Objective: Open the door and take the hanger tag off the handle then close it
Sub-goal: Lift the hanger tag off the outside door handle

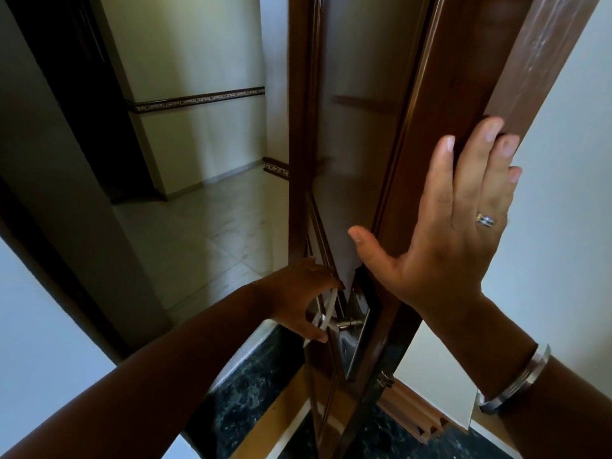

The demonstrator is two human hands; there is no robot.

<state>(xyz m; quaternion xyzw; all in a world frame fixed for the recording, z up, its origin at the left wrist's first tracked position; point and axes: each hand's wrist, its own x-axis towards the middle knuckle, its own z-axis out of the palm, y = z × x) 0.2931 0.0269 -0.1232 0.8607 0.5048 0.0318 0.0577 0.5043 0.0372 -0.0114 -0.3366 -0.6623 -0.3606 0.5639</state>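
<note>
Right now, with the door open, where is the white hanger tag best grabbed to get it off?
Grip the hanger tag by its white loop where it circles the handle, coming from the door's far face as the left hand does; a looped tag probably slides off the handle's free end.

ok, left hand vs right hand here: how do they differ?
Left hand is low, reaching round the door edge, fingers curled at the white hanger tag by the handle. Right hand is higher, open, fingers spread flat on the door. Only the right shows a ring and bracelet. Both are bare.

Dark brown door point(347, 111), white hanger tag point(326, 318), silver handle point(347, 323), black speckled floor point(251, 392).
</note>
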